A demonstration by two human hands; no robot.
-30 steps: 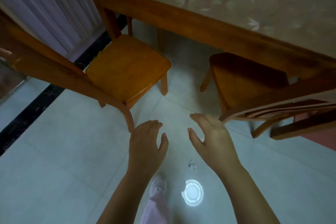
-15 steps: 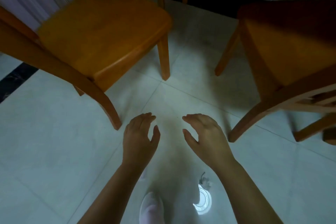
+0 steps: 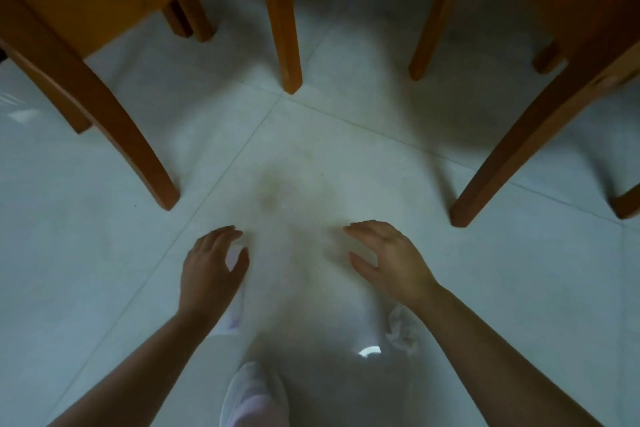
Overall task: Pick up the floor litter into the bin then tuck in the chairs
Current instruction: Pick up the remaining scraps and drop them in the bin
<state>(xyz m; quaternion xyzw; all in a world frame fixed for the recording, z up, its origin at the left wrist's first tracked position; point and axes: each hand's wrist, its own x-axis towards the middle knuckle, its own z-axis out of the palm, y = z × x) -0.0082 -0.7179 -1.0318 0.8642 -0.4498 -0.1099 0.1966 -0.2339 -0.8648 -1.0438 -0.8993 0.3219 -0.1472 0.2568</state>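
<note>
A crumpled white piece of litter lies on the pale tiled floor, partly hidden under my right forearm. My right hand hovers above the floor just ahead of it, fingers relaxed and spread, holding nothing. To its left my left hand hangs the same way, also empty. Two wooden chairs flank the hands: the left chair and the right chair, of which mostly the legs show. The bin is out of view.
A bright round light reflection shines on the tile beside the litter. My foot in a pale shoe stands at the bottom middle. A chair leg stands ahead between the hands.
The view has dropped closer to the floor and the table has left the frame. Both hands have lowered towards the tiles and moved apart, still empty.
</note>
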